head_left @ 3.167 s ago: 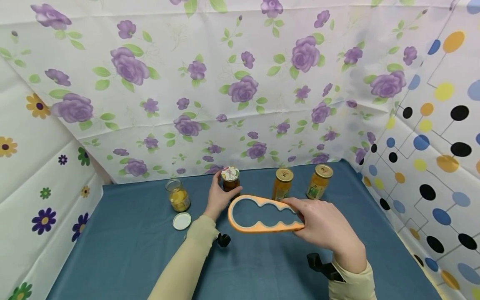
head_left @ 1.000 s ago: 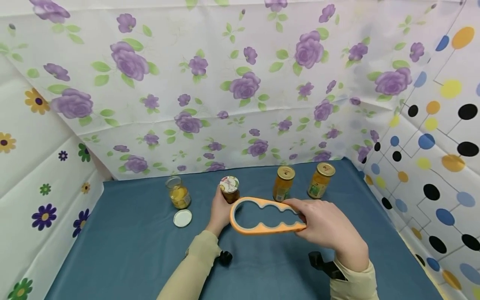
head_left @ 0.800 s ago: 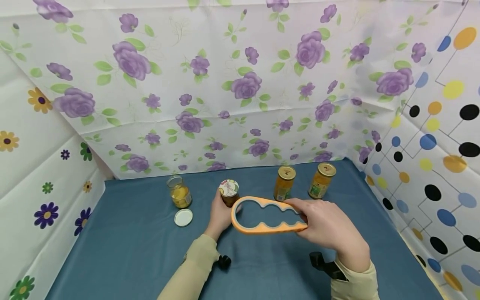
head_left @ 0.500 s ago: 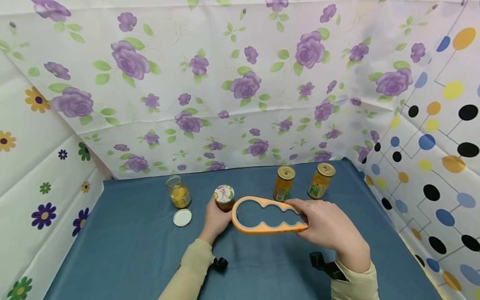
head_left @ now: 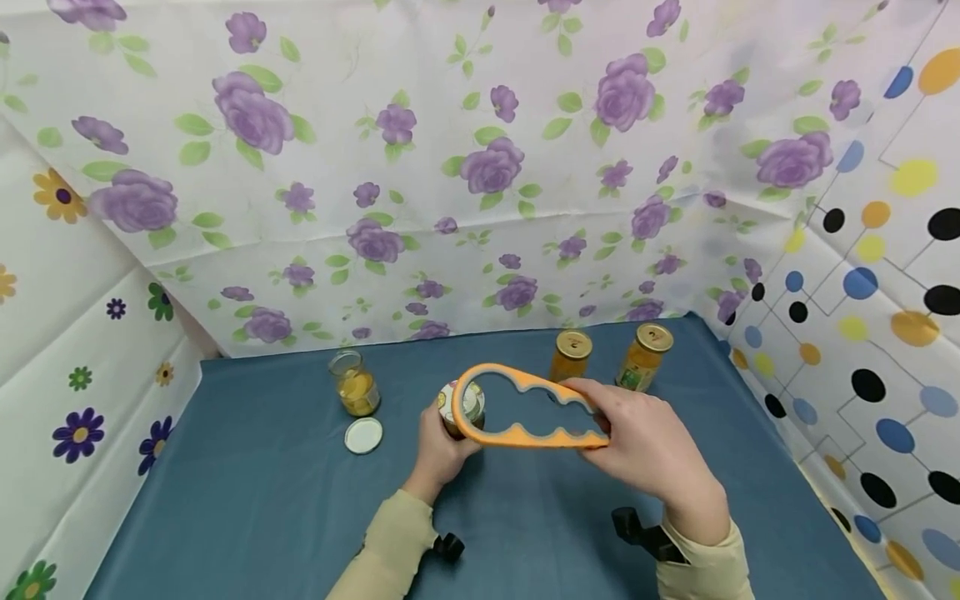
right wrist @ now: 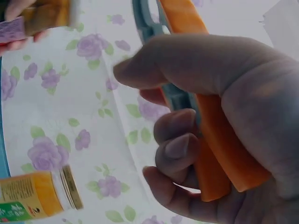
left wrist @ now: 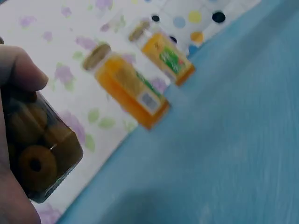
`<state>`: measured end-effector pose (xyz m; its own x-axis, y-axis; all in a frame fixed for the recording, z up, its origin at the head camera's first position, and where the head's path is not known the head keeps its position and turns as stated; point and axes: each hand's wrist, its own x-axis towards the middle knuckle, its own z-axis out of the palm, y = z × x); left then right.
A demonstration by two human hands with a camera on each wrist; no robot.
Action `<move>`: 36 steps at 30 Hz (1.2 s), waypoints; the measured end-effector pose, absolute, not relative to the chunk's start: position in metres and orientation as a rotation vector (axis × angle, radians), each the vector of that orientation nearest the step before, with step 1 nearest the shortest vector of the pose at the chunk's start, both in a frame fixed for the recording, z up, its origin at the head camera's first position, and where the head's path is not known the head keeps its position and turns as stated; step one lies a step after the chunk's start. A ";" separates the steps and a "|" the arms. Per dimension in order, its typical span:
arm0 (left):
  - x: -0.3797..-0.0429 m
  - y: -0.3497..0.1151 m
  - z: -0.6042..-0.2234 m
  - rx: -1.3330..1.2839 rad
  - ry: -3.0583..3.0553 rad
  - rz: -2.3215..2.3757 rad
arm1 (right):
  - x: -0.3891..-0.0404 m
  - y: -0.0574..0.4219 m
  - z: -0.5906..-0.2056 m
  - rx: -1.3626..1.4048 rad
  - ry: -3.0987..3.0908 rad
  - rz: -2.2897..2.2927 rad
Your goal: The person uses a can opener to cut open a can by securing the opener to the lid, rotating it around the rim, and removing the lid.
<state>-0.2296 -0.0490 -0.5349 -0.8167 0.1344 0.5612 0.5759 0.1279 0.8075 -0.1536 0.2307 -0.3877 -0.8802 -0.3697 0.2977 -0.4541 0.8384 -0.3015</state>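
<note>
My left hand (head_left: pixel 438 454) grips a glass jar (left wrist: pixel 51 154) with brown round pieces inside and a patterned lid (head_left: pixel 446 402). In the left wrist view the jar is tilted and raised off the table. My right hand (head_left: pixel 648 437) holds an orange jar opener (head_left: pixel 513 437) by its handle ends, fingers curled round them. Its grey inner edge is scalloped. In the head view the opener's closed loop overlaps the jar's lid, hiding part of it. The right wrist view shows fingers and thumb round the orange handles (right wrist: pixel 233 149).
Two gold-lidded jars of orange contents, one (head_left: pixel 572 354) nearer the middle and another (head_left: pixel 641 362) further right, stand at the back. On the left is an opened jar (head_left: pixel 358 392) with yellow pieces; a white lid (head_left: pixel 363 436) lies before it. Blue cloth (head_left: pixel 262 500) covers the table.
My left hand has brought the dark jar off its place at the back and closer to me. The opener has risen slightly, its loop now overlapping the lid.
</note>
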 end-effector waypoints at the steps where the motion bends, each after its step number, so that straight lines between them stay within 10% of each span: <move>1: -0.229 -0.047 -0.531 -0.713 -2.039 -1.733 | -0.153 0.229 -0.388 0.621 -2.777 0.546; 36: -0.179 -0.021 -0.454 -1.200 -1.972 -1.740 | -0.141 0.214 -0.383 0.645 -3.031 1.070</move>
<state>-0.1789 -0.0205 -0.4545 -0.6293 0.4082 0.6613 0.7069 -0.0527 0.7053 -0.1408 0.2145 -0.3830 -0.9136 -0.4067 0.0021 -0.3178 0.7108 -0.6275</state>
